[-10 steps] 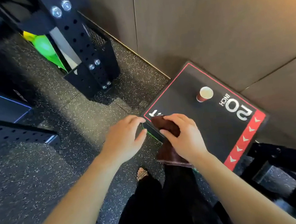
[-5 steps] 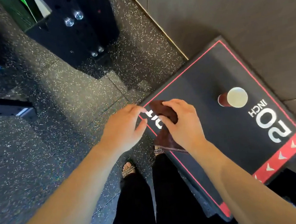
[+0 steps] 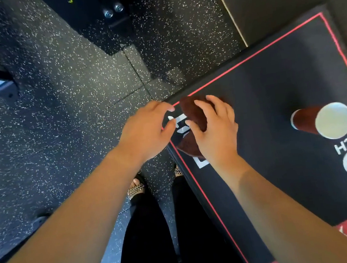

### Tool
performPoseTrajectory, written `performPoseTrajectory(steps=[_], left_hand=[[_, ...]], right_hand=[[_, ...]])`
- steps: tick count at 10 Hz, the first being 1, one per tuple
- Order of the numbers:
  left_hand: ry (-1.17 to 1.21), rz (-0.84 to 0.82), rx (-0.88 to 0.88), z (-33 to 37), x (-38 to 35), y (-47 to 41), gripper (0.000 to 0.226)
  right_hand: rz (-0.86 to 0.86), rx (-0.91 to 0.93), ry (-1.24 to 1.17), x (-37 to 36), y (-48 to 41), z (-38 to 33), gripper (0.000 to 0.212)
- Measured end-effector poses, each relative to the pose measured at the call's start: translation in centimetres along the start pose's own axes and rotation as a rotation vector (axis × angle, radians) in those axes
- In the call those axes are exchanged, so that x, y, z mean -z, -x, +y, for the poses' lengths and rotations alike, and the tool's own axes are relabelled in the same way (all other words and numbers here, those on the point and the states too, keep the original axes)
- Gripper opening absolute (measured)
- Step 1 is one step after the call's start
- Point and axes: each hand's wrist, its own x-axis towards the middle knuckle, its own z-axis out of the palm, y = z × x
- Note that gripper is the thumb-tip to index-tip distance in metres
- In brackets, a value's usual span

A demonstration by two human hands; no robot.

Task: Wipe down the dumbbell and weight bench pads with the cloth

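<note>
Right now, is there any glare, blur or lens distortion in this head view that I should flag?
Head view: the wide lens bows the box edges and makes the cup seem to lean outward; glare washes out its pale lid; a soft sheen lies on the box top; the forearms near the bottom edge look soft, while the right hand gripping the cloth is sharper.

Dim, soft light; glare on cup lid [image 3: 333, 120]; wide-angle warp at edges; slight blur thruout.

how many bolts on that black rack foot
2. Left bolt and right bolt sit side by side on the black rack foot at the top; others may be hidden in shadow.
</note>
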Motion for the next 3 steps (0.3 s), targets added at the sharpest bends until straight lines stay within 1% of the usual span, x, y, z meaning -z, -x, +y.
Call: performPoseTrajectory(steps=[1,2,3], left_hand=[[-0.005,-0.025,0.012,-0.5,0.1,0.4,0.037],[-0.001,-0.013,0.015,-0.5,1.1,1.0,0.038],[-0.012,0.008,0.024,-0.2,2.8,2.2,0.037]], right_hand=[[-0.057,0.008,0.122,-0.7,0.1,0.0,0.048],[-0.020,0.061,0.117,0.2,0.5,-0.7,0.047],[-0.020,0.101,0.097,1.7,1.5,-2.0,0.045]])
